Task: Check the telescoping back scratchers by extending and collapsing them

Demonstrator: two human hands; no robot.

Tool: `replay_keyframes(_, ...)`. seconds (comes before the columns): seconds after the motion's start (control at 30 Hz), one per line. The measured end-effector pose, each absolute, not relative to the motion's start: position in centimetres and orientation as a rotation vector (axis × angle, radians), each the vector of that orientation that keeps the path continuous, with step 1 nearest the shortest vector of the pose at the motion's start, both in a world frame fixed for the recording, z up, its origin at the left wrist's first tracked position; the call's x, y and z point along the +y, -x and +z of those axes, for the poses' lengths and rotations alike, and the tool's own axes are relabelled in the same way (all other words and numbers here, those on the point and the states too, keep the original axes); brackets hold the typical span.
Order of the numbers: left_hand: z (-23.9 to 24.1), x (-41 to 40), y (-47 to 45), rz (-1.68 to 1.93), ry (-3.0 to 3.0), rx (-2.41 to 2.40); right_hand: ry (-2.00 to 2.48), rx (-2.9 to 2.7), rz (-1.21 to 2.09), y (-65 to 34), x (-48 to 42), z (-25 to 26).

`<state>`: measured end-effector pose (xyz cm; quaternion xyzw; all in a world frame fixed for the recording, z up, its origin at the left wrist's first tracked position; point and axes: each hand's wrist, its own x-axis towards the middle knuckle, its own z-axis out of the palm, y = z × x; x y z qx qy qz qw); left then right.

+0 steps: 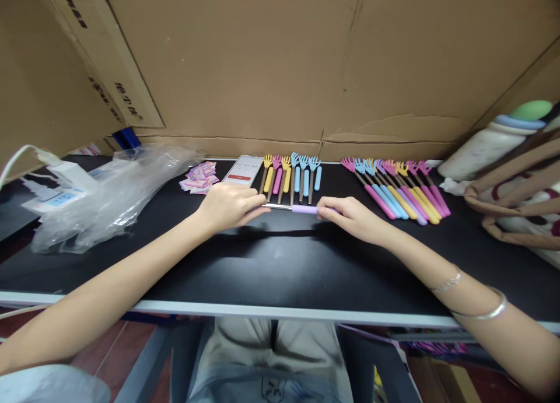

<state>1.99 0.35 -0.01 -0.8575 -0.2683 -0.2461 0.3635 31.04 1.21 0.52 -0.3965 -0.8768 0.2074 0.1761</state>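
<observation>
A back scratcher with a purple handle (pixel 305 209) and a thin metal rod is held level above the black table. My left hand (pixel 231 206) is closed round the rod's left end, hiding whatever claw is there. My right hand (pixel 350 215) pinches the right end of the purple handle. Just behind lie loose claw heads on metal rods (pixel 284 165) in yellow, pink and blue, with separate coloured handles (pixel 297 179) between them. To the right is a row of several assembled back scratchers (pixel 394 190), claws pointing away from me.
A phone (pixel 243 171) showing a timer lies behind my left hand, beside a pile of pink printed slips (pixel 200 178). Further left are a clear plastic bag (pixel 114 199) and a power strip (pixel 61 199). A white bottle (pixel 490 140) and a fabric bag (pixel 520 199) stand at right. Cardboard (pixel 245 59) walls the back.
</observation>
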Motion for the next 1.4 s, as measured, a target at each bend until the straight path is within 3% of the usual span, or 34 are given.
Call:
replay_keyframes(0.23,0.2,0.2,-2.0,-0.623,2.201,-0.646,1.092,-2.511,0.677,-30.8,0.9,0.6)
replay_keyframes(0.47,0.2,0.0,-2.4,-0.682,2.243,-0.775,1.154,-2.457,0.456,-31.1,0.6,1.4)
replay_keyframes(0.8,-0.3,-0.2,-3.0,-0.722,2.280,-0.929,1.066,-2.499,-0.503,-31.0,-0.1,1.3)
replay_keyframes(1.4,-0.3,-0.4,-3.1,-0.755,2.348,-0.944,1.112,-2.574,-0.177,-30.9,-0.2,0.6)
